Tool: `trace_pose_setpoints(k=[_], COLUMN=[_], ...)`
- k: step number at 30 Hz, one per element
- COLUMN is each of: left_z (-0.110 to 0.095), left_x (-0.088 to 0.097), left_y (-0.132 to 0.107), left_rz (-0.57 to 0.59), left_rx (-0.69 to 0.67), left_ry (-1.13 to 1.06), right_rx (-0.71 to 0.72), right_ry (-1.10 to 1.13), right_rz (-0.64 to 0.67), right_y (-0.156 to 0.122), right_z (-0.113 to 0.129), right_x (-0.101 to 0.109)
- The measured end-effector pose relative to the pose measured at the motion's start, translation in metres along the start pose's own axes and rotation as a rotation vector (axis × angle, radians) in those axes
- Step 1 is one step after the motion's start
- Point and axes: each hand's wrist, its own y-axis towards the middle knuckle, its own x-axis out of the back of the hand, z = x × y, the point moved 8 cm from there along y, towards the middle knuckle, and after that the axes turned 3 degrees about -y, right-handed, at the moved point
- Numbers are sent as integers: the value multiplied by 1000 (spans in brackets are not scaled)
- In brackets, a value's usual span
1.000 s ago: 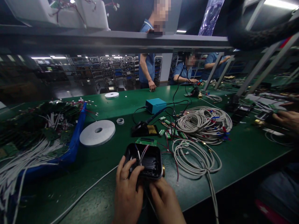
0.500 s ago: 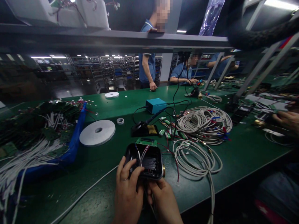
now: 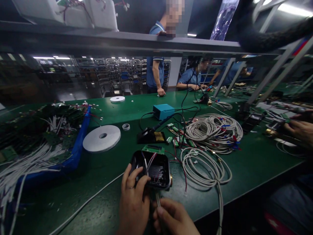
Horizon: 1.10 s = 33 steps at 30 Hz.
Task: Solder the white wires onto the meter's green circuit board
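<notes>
A black open housing [image 3: 168, 169] lies tilted on the green bench, with thin wires inside and a brass fitting [image 3: 171, 179] on its right side. A green circuit board [image 3: 153, 149] rests at its far rim, joined by wires. My left hand [image 3: 134, 195] grips the housing's near left wall, its fingers reaching over the rim. Just below the near edge, my right hand [image 3: 172, 213] pinches a grey cable [image 3: 158, 199] that runs up to the housing. Where the cable meets the housing is hidden.
Coiled grey cables [image 3: 207, 168] lie to the right. Behind the housing are a soldering iron stand [image 3: 146, 135] and a teal box [image 3: 163, 111]. White tape rolls [image 3: 102, 138] and a blue tray [image 3: 81, 140] of boards sit left. A co-worker's hand [image 3: 302, 130] is at right; other people stand and sit beyond.
My right hand has moved down and slightly right, away from the housing's near edge, and a length of grey cable now shows between them. My left hand stays on the housing.
</notes>
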Motion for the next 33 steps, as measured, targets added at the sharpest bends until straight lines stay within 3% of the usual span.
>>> trace_pose_setpoints(k=[4, 7, 14, 17, 21, 25, 28, 33], left_z=[3, 6, 7, 9, 9, -6, -17, -25], left_x=[-1, -3, -6, -4, 2, 17, 5, -14], left_y=[0, -3, -2, -1, 7, 34, 51, 51], left_rz=[8, 27, 12, 11, 125, 61, 99, 102], left_rx=[4, -6, 11, 26, 50, -11, -43, -108], left_ry=[-18, -15, 2, -27, -58, -31, -98, -188], right_rx=[145, 188, 19, 95, 192, 247, 214, 53], right_ry=[-9, -18, -83, -88, -124, -218, -269, -265], right_rz=[-165, -204, -70, -94, -93, -136, -123, 73], right_y=[17, 21, 15, 22, 24, 11, 3, -10], right_z=[25, 28, 7, 14, 22, 31, 41, 62], right_x=[-4, -3, -2, -5, -3, 13, 24, 36])
